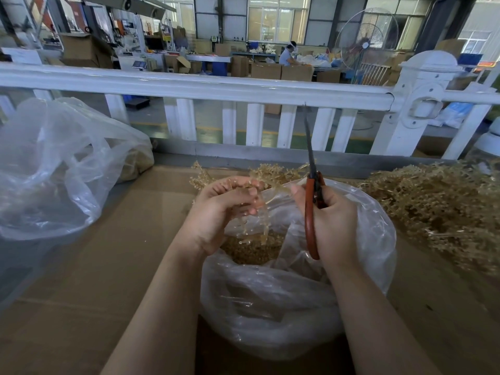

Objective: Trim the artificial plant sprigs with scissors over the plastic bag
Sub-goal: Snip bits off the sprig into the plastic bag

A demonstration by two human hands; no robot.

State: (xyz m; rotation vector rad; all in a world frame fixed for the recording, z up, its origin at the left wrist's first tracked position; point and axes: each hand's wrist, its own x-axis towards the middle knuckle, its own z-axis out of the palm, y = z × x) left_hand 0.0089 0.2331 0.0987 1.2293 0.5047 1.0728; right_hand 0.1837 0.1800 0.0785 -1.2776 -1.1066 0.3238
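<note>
My left hand (226, 209) grips a pale gold artificial sprig (273, 173) above the open clear plastic bag (359, 269); the sprig's tips spread behind my fingers and thin stems hang down into the bag. My right hand (331, 217) holds red-handled scissors (312, 209), their closed blades pointing straight up, while its thumb and fingertip also touch the sprig's end. Cut golden pieces (250, 247) lie in the bottom of the bag.
A large heap of untrimmed golden sprigs (433, 204) lies on the cardboard surface (121, 266) at the right. A second, bigger clear bag (54, 169) stands at the left. A white fence railing (216, 87) runs across behind the table.
</note>
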